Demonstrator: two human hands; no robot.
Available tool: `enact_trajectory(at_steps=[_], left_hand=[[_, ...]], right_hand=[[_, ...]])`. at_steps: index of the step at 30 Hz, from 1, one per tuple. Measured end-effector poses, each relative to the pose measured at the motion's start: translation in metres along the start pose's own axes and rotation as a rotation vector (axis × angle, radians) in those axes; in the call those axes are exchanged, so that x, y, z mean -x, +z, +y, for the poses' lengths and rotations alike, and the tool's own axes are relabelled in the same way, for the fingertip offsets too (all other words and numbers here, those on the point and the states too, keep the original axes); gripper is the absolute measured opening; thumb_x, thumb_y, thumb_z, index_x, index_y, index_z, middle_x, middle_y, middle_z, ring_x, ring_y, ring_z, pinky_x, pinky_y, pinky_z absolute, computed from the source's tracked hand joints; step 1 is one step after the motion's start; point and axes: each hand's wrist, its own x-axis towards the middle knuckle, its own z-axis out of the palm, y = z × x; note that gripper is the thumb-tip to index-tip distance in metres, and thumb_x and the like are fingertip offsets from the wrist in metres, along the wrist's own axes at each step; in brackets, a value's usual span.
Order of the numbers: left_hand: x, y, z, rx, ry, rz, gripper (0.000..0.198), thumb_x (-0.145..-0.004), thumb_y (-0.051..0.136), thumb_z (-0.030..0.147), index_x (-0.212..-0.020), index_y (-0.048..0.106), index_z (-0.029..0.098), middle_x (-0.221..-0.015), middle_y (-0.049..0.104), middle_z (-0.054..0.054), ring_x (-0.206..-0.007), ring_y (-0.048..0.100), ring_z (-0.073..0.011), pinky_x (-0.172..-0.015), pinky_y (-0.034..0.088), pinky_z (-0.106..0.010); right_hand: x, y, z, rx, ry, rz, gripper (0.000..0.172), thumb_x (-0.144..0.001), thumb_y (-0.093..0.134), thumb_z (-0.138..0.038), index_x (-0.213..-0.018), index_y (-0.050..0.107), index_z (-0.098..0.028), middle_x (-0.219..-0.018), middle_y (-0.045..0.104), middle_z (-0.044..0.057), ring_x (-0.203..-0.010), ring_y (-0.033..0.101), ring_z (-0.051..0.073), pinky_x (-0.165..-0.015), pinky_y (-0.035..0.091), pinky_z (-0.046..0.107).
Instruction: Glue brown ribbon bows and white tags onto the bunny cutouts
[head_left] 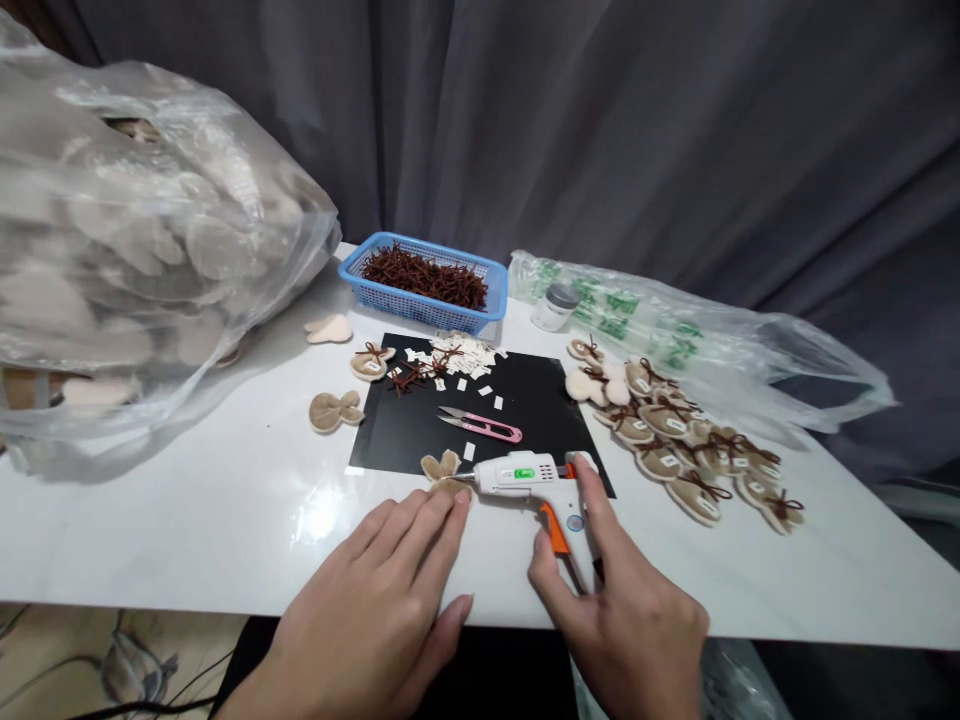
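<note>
Glue gun point(529, 478) nozzle meets a small plush piece point(441, 465)

The tan, eared plush piece lies at the near edge of the black mat point(405, 430), its lower part covered by fingertips. The left hand point(386, 590) rests over it, fingers stretched out and close together, thumb apart; whether they pinch the piece cannot be told. The right hand point(622, 610) wraps the handle of the white glue gun, its index finger up at the back end and its thumb near the orange trigger. The metal nozzle points left, right at the plush piece.

On the mat lie pink-handled snips point(487, 428), a heap of white labels point(469, 357) and a few brown bows point(407, 378). Left of the mat sits a plain plush piece point(328, 412); near it, one with a bow and label point(367, 368) overlaps the mat's edge. To the right, many bowed and labelled pieces point(694, 500) are bunched on the white table point(225, 520). Behind the mat stand a blue basket point(416, 313) of brown bows and a grey-lidded jar point(553, 315). A bulging clear bag point(150, 240) fills the far left; dark curtains point(637, 130) hang behind.
</note>
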Motion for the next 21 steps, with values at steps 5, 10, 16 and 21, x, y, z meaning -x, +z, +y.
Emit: enact_trajectory(at_steps=[5, 10, 16, 21], left_hand=[[-0.0003, -0.0006, 0.0009, -0.037, 0.003, 0.022, 0.055, -0.114, 0.043, 0.035, -0.16, 0.051, 0.007, -0.152, 0.069, -0.013, -0.131, 0.066, -0.0295, -0.112, 0.046, -0.043], [-0.0002, -0.0012, 0.001, -0.034, -0.003, 0.025, 0.054, -0.113, 0.044, 0.034, -0.16, 0.051, 0.007, -0.152, 0.069, -0.013, -0.132, 0.064, -0.0295, -0.113, 0.043, -0.043], [-0.0001, -0.001, 0.0007, -0.018, -0.006, 0.029, 0.055, -0.113, 0.045, 0.034, -0.16, 0.051, 0.007, -0.153, 0.068, -0.013, -0.134, 0.063, -0.0293, -0.114, 0.043, -0.043], [0.0004, -0.0008, 0.0006, -0.006, -0.005, 0.024, 0.057, -0.113, 0.047, 0.035, -0.162, 0.049, 0.007, -0.154, 0.067, -0.014, -0.135, 0.063, -0.0298, -0.113, 0.045, -0.044]], right_hand=[[0.0011, 0.0003, 0.0022, 0.009, -0.023, 0.022, 0.067, -0.103, 0.058, -0.04, -0.167, 0.051, -0.023, -0.101, 0.087, 0.005, -0.056, 0.074, 0.022, -0.055, 0.054, 0.029], [0.0009, -0.0016, 0.0009, -0.004, -0.021, 0.02, 0.067, -0.103, 0.059, -0.04, -0.167, 0.051, -0.023, -0.104, 0.088, 0.006, -0.056, 0.075, 0.023, -0.054, 0.053, 0.03], [0.0005, -0.0001, 0.0021, -0.016, -0.024, 0.034, 0.067, -0.103, 0.057, -0.04, -0.167, 0.052, -0.022, -0.095, 0.087, 0.006, -0.054, 0.074, 0.024, -0.053, 0.054, 0.031], [-0.0007, 0.0026, 0.0044, -0.044, -0.08, 0.094, 0.066, -0.101, 0.059, -0.04, -0.164, 0.055, -0.021, -0.097, 0.087, 0.005, -0.048, 0.07, 0.022, -0.048, 0.05, 0.031]])
